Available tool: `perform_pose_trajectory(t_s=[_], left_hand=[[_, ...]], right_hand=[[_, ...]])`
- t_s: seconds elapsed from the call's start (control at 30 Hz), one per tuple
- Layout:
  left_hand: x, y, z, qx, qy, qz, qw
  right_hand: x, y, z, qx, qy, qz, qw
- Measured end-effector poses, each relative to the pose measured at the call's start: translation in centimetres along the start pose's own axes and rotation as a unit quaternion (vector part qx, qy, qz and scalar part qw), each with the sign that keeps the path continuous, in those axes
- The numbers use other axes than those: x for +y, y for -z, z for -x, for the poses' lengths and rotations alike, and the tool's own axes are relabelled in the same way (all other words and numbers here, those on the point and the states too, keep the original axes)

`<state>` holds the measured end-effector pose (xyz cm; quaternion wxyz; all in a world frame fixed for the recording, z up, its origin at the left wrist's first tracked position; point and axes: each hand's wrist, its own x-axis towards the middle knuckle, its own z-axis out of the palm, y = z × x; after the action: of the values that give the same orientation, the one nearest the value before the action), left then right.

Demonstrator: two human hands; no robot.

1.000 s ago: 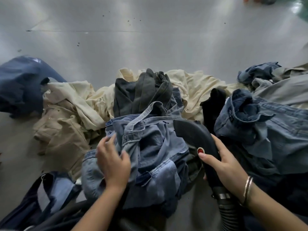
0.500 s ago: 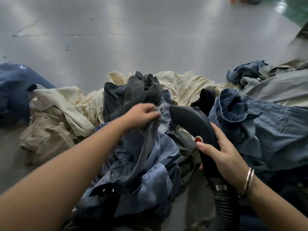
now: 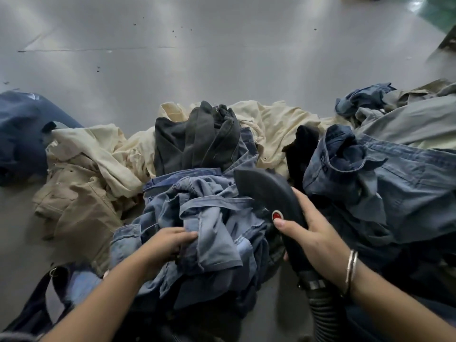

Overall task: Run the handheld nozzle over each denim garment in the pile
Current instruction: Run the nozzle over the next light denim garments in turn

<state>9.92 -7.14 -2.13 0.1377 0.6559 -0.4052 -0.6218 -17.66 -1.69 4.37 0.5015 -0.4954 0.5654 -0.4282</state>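
— Blue denim, crumpled: where does it sit?

— The heap of faded blue denim garments [image 3: 209, 225] lies on the grey floor [image 3: 222, 70], directly in front of me. My left hand [image 3: 167, 243] grips a fold of it, fingers curled into the cloth.

— And the tool?

— My right hand [image 3: 313, 240] wraps the black handheld nozzle [image 3: 269, 191], thumb just beside its red button [image 3: 276, 215]. Its head seems to touch the denim; the contact is hidden. A ribbed black hose [image 3: 325, 314] trails below.

No readable text, label or number.
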Motion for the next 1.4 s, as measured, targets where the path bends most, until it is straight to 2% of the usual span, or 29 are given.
perform_pose_trajectory(t_s=[0.03, 0.07, 0.1, 0.13, 0.17, 0.23, 0.3, 0.4, 0.53, 0.87, 1.07, 1.2, 1.3, 1.4], left_hand=[[0.5, 0.2, 0.2, 0.025, -0.072, -0.077, 0.994], [1.1, 0.4, 0.5, 0.068, -0.139, -0.174, 0.973], [1.6, 0.5, 0.7, 0.094, -0.198, -0.226, 0.949], [2.1, 0.5, 1.0, 0.1, -0.246, -0.235, 0.935], [2.5, 0.1, 1.6, 0.077, -0.258, -0.177, 0.947], [3.0, -0.8, 1.8, 0.008, -0.186, 0.054, 0.981], [2.8, -1.6, 1.5, -0.047, -0.074, 0.222, 0.971], [2.6, -2.1, 1.6, -0.1, -0.026, 0.314, 0.944], [2.9, -2.3, 1.6, -0.154, -0.033, 0.398, 0.904], [2.7, -1.1, 1.3, -0.144, -0.149, 0.334, 0.919], [3.0, -1.0, 1.7, -0.183, -0.181, 0.198, 0.946], [3.1, -1.5, 2.0, -0.236, -0.183, 0.206, 0.932], [3.3, -1.3, 2.0, -0.183, -0.175, 0.246, 0.935], [3.7, -1.4, 2.2, -0.163, -0.174, 0.306, 0.922]], right_hand=[[0.3, -0.4, 0.2, -0.011, -0.007, 0.01, 1.0], [0.5, -0.6, 0.4, -0.021, -0.013, 0.021, 0.999], [0.5, -0.9, 0.4, -0.027, -0.017, 0.031, 0.999], [0.4, -1.1, 0.5, -0.029, -0.019, 0.037, 0.999], [0.3, -1.2, 0.4, -0.027, -0.021, 0.038, 0.999], [0.0, -1.2, 0.1, -0.019, -0.024, 0.037, 0.999], [-0.5, -1.0, 0.0, -0.014, -0.008, 0.039, 0.999], [-1.5, -1.1, 0.2, -0.022, 0.01, 0.025, 0.999], [-2.0, -1.6, 1.3, -0.056, -0.001, 0.015, 0.998], [-3.3, -1.0, 2.5, -0.124, -0.002, 0.114, 0.986], [-3.1, -1.0, 1.8, -0.146, -0.018, 0.128, 0.981], [-3.2, -1.1, 0.7, -0.103, 0.0, 0.105, 0.989], [-3.7, 0.0, 0.4, -0.076, 0.026, 0.103, 0.991], [-4.3, 0.7, 1.2, -0.095, 0.035, 0.111, 0.989]])
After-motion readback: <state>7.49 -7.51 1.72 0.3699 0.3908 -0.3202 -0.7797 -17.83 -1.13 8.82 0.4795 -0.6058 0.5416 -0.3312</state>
